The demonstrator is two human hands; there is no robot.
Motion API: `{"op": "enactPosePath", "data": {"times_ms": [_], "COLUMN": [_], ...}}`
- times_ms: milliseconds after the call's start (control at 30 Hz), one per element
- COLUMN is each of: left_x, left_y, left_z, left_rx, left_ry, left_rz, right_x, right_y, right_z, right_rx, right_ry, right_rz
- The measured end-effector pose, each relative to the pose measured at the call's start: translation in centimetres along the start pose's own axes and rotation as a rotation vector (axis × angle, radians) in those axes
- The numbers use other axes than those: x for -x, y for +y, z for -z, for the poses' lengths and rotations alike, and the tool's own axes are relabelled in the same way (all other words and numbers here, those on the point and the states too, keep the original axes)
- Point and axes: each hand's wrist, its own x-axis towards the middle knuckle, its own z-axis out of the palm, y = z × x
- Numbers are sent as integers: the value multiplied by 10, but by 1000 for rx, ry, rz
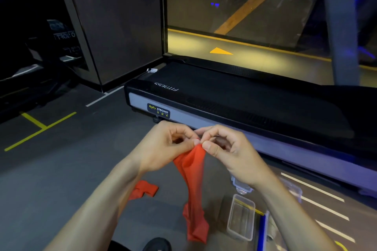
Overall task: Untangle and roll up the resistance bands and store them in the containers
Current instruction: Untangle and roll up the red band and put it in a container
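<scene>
Container [240,218] clear, lidless, empty on floor at near right; 2nd one w/ lid [241,186] just behind, partly hidden by right arm. Folded red band [144,189] on floor at left, not stored. Red band [193,185] hangs btwn hands; left hand [167,144] & right hand [224,149] fingers both pinch its top end. Judgement: early, rolling not started, nothing stored. Treadmill [244,96] beyond.
</scene>
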Motion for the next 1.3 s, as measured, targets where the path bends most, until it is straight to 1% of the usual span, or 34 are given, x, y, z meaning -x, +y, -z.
{"op": "enactPosePath", "data": {"times_ms": [133, 233, 433, 567, 833, 1000, 1167, 1300], "left_x": [2, 3, 7, 10, 14, 15, 14, 11], "left_y": [3, 9, 21, 26, 31, 32, 32, 31], "left_z": [-1, -2, -3, -2, 2, 2, 1, 0], "left_rx": [0, 76, 310, 374, 328, 318, 282, 247], "left_ry": [7, 7, 7, 50, -19, -16, 21, 34], "left_rz": [13, 16, 56, 48, 66, 75, 99, 97], "right_x": [-1, -3, -1, 1, 2, 4, 4, 4], "right_y": [-2, -3, -8, -12, -20, -21, -21, -19], "right_z": [-9, -11, -10, -5, 3, 6, 8, 10], "right_rx": [-59, -73, -194, -170, -75, -12, 80, 128], "right_ry": [90, 131, 143, 121, 68, 33, -14, -21], "right_rz": [8, 23, 91, 127, 177, 187, 163, 158]}}
